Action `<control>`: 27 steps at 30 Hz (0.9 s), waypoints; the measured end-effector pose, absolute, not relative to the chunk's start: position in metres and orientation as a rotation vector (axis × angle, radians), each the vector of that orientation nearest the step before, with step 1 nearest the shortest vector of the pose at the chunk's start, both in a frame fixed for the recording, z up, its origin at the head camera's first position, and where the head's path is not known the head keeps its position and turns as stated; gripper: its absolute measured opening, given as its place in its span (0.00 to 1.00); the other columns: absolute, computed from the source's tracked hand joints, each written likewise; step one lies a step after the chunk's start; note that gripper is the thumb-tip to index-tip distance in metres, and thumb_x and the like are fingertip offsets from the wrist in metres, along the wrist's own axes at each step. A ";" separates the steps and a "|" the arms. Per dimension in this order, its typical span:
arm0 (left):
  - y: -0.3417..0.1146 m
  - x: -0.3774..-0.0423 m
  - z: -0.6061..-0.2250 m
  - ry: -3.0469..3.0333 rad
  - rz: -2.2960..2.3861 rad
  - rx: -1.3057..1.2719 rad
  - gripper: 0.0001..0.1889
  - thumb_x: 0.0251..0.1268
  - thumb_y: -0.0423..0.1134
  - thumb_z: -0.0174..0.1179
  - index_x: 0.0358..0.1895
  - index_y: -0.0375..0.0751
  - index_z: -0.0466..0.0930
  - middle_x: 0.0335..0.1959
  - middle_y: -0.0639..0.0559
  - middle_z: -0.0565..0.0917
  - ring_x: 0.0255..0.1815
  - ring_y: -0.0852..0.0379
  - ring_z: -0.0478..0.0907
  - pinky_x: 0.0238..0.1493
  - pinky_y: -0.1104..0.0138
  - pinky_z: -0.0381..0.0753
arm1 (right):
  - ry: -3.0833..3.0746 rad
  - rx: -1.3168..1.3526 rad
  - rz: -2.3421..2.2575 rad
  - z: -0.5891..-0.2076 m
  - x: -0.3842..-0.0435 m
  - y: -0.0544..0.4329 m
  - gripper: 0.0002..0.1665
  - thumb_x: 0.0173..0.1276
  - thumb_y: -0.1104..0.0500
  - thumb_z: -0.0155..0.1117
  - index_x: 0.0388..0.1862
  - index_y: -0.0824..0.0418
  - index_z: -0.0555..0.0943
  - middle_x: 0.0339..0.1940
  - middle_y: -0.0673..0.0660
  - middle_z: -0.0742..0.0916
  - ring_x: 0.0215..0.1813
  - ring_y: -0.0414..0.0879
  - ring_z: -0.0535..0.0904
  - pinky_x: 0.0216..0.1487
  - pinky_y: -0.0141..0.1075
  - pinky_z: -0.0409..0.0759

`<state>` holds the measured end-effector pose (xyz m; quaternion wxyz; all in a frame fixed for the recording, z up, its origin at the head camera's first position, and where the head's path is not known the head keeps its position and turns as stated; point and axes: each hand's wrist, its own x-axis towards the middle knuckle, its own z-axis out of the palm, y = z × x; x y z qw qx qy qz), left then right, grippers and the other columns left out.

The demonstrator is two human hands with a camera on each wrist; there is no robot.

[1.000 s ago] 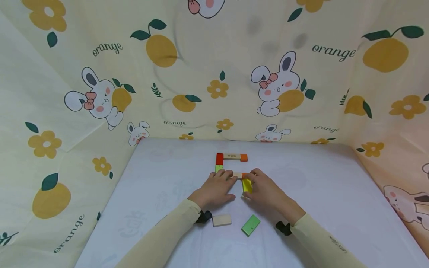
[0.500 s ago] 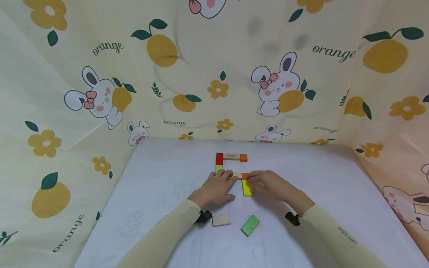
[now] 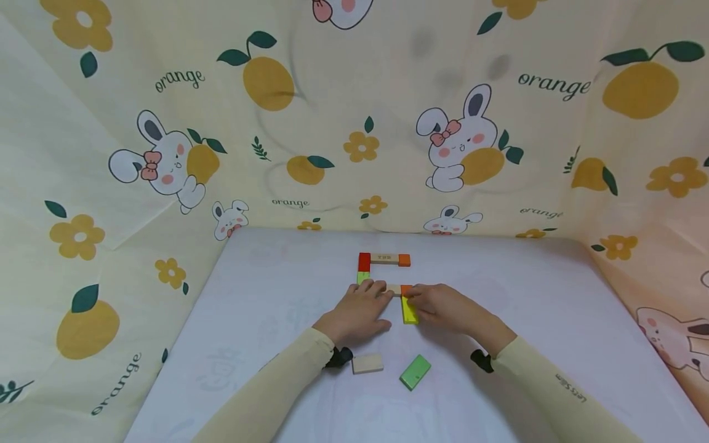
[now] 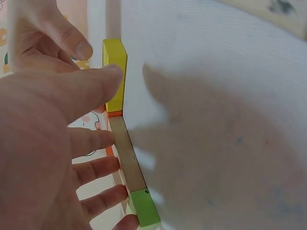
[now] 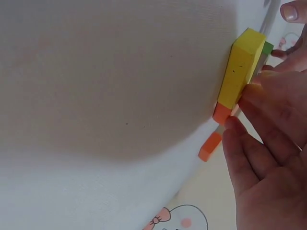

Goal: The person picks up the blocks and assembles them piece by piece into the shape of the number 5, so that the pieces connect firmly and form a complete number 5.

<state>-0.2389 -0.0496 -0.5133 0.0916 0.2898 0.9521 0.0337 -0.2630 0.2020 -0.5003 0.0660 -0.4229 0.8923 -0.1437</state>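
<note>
Yellow block (image 3: 410, 312), head view: on the surface (image 3: 249, 400), between left hand (image 3: 354, 314) and right hand (image 3: 450, 307), nearer the right.
Left hand, left wrist view: fingers spread along the wooden block (image 4: 127, 151), beyond the yellow block (thumb contact with yellow: cannot tell).
Right hand, right wrist view: fingers barely bent, tips at the yellow block's side, by the orange block (image 5: 222, 112).
</note>
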 end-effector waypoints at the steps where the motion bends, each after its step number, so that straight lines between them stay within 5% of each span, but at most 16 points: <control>1: -0.050 -0.239 -0.513 2.829 0.100 0.861 0.38 0.79 0.62 0.62 0.85 0.52 0.66 0.84 0.51 0.64 0.83 0.47 0.59 0.80 0.45 0.62 | 2.696 -1.278 -0.421 -0.500 -0.263 0.202 0.12 0.75 0.66 0.72 0.55 0.63 0.91 0.65 0.61 0.88 0.70 0.59 0.82 0.67 0.55 0.81; 27: -0.051 -0.243 -0.515 2.822 0.084 0.885 0.38 0.80 0.63 0.61 0.85 0.53 0.65 0.84 0.51 0.64 0.82 0.47 0.60 0.79 0.46 0.64 | 2.713 -1.244 -0.374 -0.500 -0.264 0.201 0.15 0.71 0.64 0.78 0.56 0.61 0.92 0.64 0.59 0.89 0.68 0.58 0.84 0.67 0.55 0.81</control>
